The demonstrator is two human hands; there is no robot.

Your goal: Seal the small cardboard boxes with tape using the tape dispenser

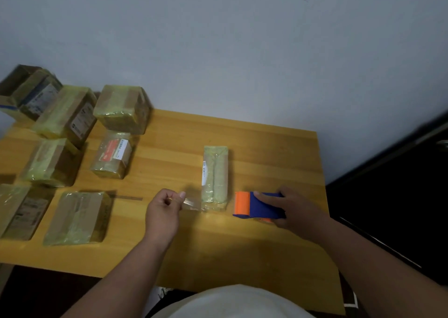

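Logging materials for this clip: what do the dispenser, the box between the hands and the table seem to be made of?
Tape dispenser: likely matte plastic, flat blue and orange. Narrow box: brown cardboard under glossy yellowish tape, which shows wrinkles and glare. Table: wood or wood-look laminate, with plank lines and grain.

Labels showed on several boxes (111,155) and on the middle box (215,177), but no text was readable
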